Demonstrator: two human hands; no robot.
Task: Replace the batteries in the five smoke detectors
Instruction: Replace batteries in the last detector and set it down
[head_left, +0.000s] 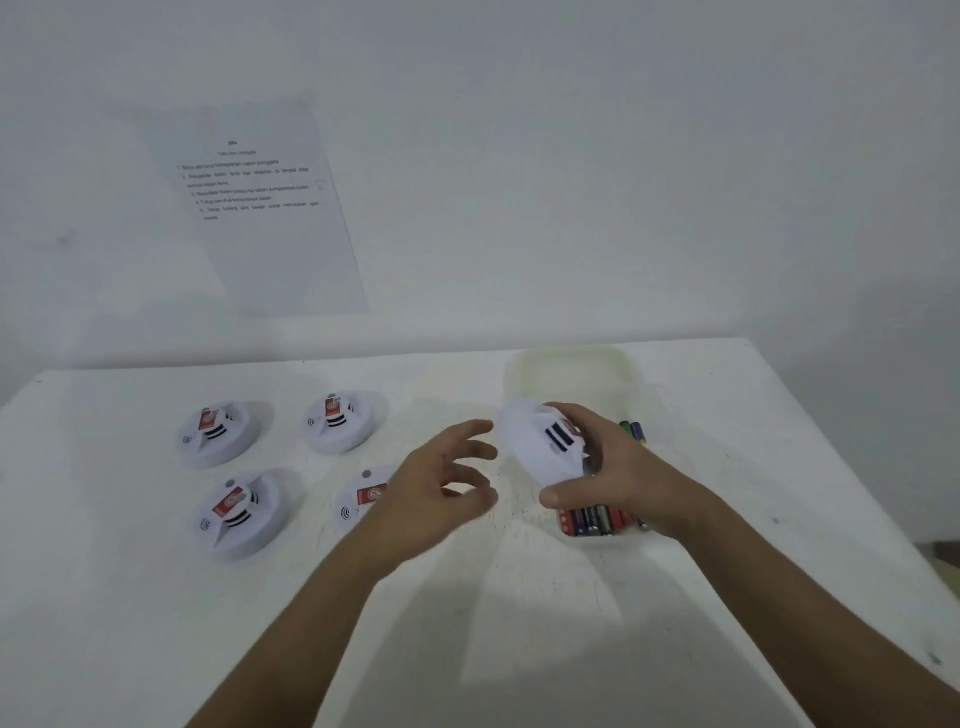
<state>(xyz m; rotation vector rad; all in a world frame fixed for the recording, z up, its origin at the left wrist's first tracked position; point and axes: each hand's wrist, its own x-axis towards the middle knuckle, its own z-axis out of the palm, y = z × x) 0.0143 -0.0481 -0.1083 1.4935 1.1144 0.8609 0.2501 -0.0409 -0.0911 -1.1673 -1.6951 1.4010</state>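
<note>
My right hand (618, 467) grips a white smoke detector (537, 449), held tilted above the table. My left hand (441, 493) hovers just left of it with fingers spread and relaxed, holding nothing. Several more white detectors with red labels lie on the table: two at the back left (218, 434) (340, 421), one at the front left (239, 514), and one (363, 496) partly hidden under my left hand. A row of batteries (597, 522) lies below my right hand, and a few more batteries (635, 431) show behind it.
A pale translucent tray (571, 374) stands at the back of the white table (519, 623), behind the held detector. A printed instruction sheet (260, 208) hangs on the wall above the left detectors. The table's right edge runs diagonally at the right.
</note>
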